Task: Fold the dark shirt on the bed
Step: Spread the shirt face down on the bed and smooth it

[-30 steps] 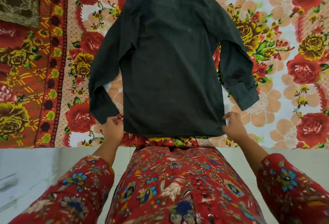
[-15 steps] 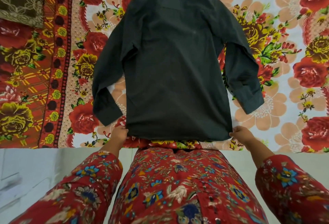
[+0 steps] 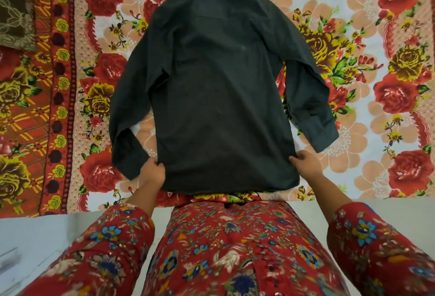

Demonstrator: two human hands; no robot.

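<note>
The dark shirt (image 3: 223,88) lies spread flat, back side up, on the flowered bed sheet (image 3: 376,131), collar at the far end and hem near me. Both long sleeves angle outward and down along its sides. My left hand (image 3: 154,171) pinches the shirt's left side seam just above the hem, beside the left cuff. My right hand (image 3: 304,162) grips the right side seam at about the same height, near the right cuff. The fingertips of both hands are tucked around the fabric edge.
The bed's near edge (image 3: 70,211) runs across the view just below the hem, with pale floor (image 3: 35,244) beyond it. A brown patterned cloth (image 3: 14,6) lies at the far left corner. My red flowered garment (image 3: 223,248) fills the bottom.
Both hands have moved from the hem corners a little up the shirt's side seams. The hem now lies flatter near the bed's edge.
</note>
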